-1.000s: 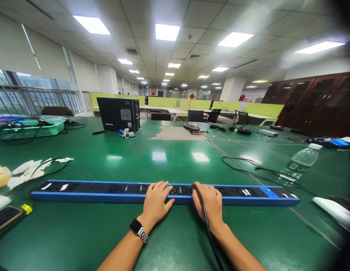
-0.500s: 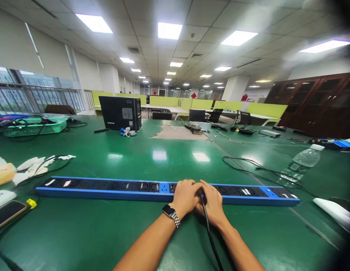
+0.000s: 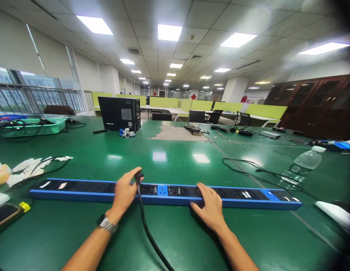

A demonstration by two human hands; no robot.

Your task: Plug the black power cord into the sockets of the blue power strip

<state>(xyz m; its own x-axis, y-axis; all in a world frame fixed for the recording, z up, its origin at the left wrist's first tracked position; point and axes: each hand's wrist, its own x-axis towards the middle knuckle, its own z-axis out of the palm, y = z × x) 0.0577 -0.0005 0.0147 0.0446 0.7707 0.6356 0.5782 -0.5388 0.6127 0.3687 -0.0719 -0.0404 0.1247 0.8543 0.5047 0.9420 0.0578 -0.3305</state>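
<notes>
A long blue and black power strip (image 3: 166,198) lies across the table in front of me, its sockets facing up. My left hand (image 3: 124,191) pinches a black plug (image 3: 139,175) between thumb and fingers, above the strip's left half. From that plug a thick black cord (image 3: 148,231) runs down toward the bottom of the view. My right hand (image 3: 210,205) grips the strip right of its middle, fingers over the far edge and thumb at the near side. Part of the strip is hidden beneath each hand.
A water bottle (image 3: 303,167) and a thin looped cable (image 3: 248,162) lie to the right. White gloves (image 3: 28,167) and a phone (image 3: 5,217) are at the left. Farther back stand a black computer case (image 3: 118,114) and a green basket (image 3: 36,128).
My hands were together at the strip, around the plug. My left hand has moved left with the plug, clear of the sockets; my right hand stays on the strip.
</notes>
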